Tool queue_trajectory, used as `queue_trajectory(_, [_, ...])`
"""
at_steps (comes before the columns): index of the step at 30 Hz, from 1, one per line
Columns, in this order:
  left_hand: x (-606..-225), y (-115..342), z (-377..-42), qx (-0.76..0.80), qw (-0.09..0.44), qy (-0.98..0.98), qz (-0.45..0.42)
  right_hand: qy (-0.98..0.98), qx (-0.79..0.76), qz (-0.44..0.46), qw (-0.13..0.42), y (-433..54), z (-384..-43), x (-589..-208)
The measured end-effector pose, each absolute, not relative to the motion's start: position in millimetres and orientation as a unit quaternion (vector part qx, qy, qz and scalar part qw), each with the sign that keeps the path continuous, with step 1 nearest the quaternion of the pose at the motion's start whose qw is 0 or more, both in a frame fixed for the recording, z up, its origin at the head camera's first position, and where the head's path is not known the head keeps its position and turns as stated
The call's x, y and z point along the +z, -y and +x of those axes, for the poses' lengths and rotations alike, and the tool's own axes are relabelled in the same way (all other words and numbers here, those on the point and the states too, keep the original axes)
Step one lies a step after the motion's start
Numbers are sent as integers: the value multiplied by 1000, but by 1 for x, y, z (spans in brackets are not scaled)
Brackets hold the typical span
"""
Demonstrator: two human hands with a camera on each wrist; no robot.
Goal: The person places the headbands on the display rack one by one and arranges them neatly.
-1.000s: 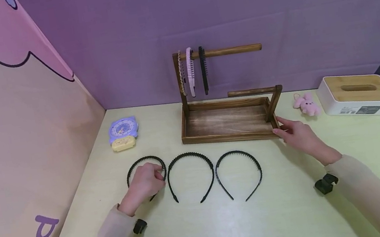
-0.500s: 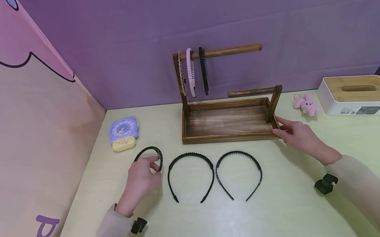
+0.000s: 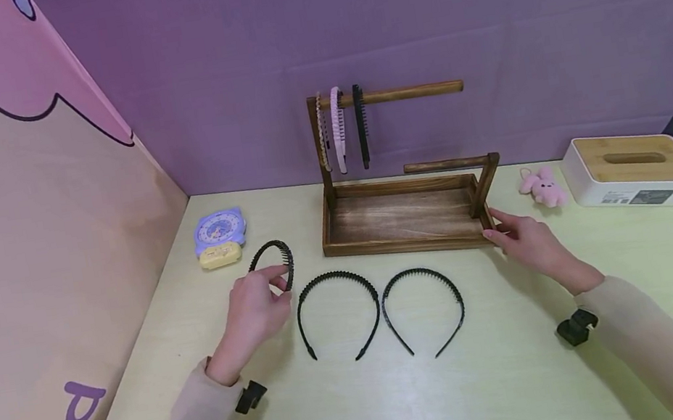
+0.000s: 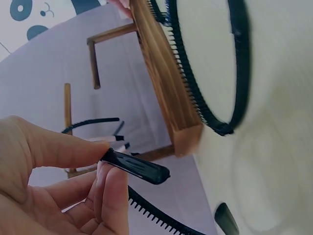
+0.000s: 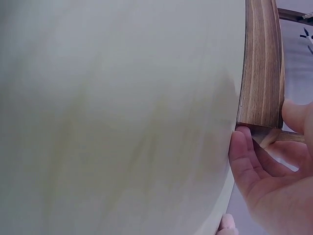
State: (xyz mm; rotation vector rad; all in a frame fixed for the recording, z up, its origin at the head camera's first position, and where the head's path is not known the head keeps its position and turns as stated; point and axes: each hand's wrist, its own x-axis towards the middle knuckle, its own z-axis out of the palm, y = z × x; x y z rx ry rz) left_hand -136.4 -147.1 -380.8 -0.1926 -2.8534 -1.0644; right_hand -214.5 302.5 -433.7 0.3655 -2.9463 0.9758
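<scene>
My left hand pinches a black toothed headband between thumb and fingers, holding it raised over the left of the table; in the left wrist view one end of this headband juts past the fingertips. Two more black headbands lie side by side, one in the middle and one to its right. Behind them stands a wooden headband stand with a tray base. My right hand grips its front right corner, thumb and fingers around the wood.
On the stand's upper rod hang a beige braided headband, a pink one and a black one. A lilac case and a yellow piece lie left. A pink plush toy and tissue box sit right.
My left hand has lifted the leftmost black headband off the table and moved it away from me, tilting it and shifting slightly right. The right hand stays at the stand's corner.
</scene>
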Motion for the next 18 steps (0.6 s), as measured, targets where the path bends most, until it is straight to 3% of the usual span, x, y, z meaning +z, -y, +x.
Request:
queue_trajectory(6, [-373, 136, -135, -355, 70, 927, -94, 943, 312, 116, 7, -302, -213, -432])
queue_trajectory(18, [-355, 102, -140, -390, 66, 904, -163, 944, 309, 111, 3, -301, -212, -431])
